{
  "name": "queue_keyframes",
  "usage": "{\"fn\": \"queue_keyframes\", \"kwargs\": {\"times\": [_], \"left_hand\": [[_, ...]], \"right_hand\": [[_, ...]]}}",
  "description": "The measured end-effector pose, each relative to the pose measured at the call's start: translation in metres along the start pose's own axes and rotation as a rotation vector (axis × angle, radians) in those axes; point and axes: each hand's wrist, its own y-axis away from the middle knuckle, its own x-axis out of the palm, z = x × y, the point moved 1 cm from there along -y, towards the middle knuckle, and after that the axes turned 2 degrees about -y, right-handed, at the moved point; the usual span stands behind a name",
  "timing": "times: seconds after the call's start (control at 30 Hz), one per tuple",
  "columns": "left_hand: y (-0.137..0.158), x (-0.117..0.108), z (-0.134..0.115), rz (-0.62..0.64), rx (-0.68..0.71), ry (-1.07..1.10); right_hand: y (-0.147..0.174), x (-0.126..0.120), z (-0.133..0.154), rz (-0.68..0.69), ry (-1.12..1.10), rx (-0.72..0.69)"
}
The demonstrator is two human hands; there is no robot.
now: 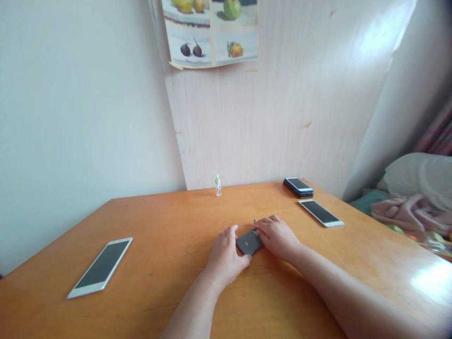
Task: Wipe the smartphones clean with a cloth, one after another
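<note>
A dark grey phone (249,243) with a small pale logo on its upward side lies on the table between my hands. My left hand (226,254) grips its near left side, thumb along the near edge and fingers at the left. At the far right end, the fingers of my right hand (276,235) are curled over the phone, hiding that part. A small shiny piece (254,221) shows by the right fingertips; what it is I cannot make out.
A white phone (102,267) lies screen up at the left. At the right are another white phone (320,213) and a stack of dark phones (298,187). A small clear spray bottle (218,185) stands at the back of the wooden table (158,282), near the wall.
</note>
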Motion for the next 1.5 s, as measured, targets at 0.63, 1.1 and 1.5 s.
{"fn": "queue_keyframes", "kwargs": {"times": [0.63, 1.1, 1.5], "left_hand": [[0.001, 0.002, 0.006, -0.027, 0.033, 0.036], [0.002, -0.003, 0.001, -0.031, 0.017, 0.114], [0.0, 0.0, 0.006, -0.031, 0.099, 0.037]], "right_hand": [[0.018, 0.007, 0.025, 0.111, -0.073, -0.165], [0.002, 0.014, -0.01, -0.198, -0.165, 0.083], [-0.009, 0.02, -0.016, -0.127, -0.246, 0.013]]}}
